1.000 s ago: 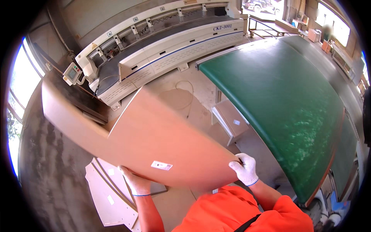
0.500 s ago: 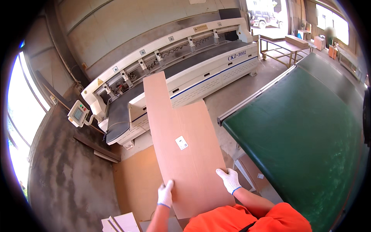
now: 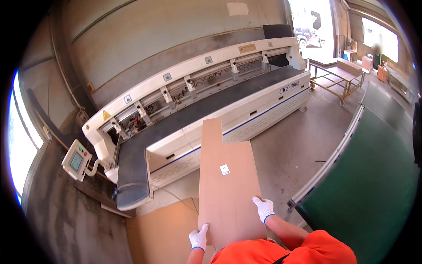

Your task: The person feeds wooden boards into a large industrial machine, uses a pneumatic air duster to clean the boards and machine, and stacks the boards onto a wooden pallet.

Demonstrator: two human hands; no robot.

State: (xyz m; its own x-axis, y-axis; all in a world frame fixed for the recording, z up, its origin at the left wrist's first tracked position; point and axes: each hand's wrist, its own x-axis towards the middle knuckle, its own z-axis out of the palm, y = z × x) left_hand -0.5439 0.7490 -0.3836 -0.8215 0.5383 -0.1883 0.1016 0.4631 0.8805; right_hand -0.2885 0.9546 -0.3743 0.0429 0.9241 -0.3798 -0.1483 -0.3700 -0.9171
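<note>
The left hand (image 3: 198, 238), in a white glove, grips the near left corner of a long brown board (image 3: 226, 185), thumb on top and fingers curled under the edge. The right hand (image 3: 264, 209), also gloved in white, clasps the board's right edge a little farther out, fingers wrapped over it. Both forearms come up from orange sleeves (image 3: 285, 251) at the lower edge.

The board is held off the floor, pointing away from the person toward a long white machine (image 3: 198, 110) — its far end is notched narrower and reaches over the machine's front edge. A small white label (image 3: 224, 169) sits near the board's middle. Below it, on the concrete floor (image 3: 290, 145), lies another brown panel (image 3: 162, 229), just under the left hand. A dark belt (image 3: 132, 171) runs along the machine's bed, with a small control screen (image 3: 77, 160) at its left end. To the right stretches a green-topped table (image 3: 373, 185) — well apart from the board
</note>
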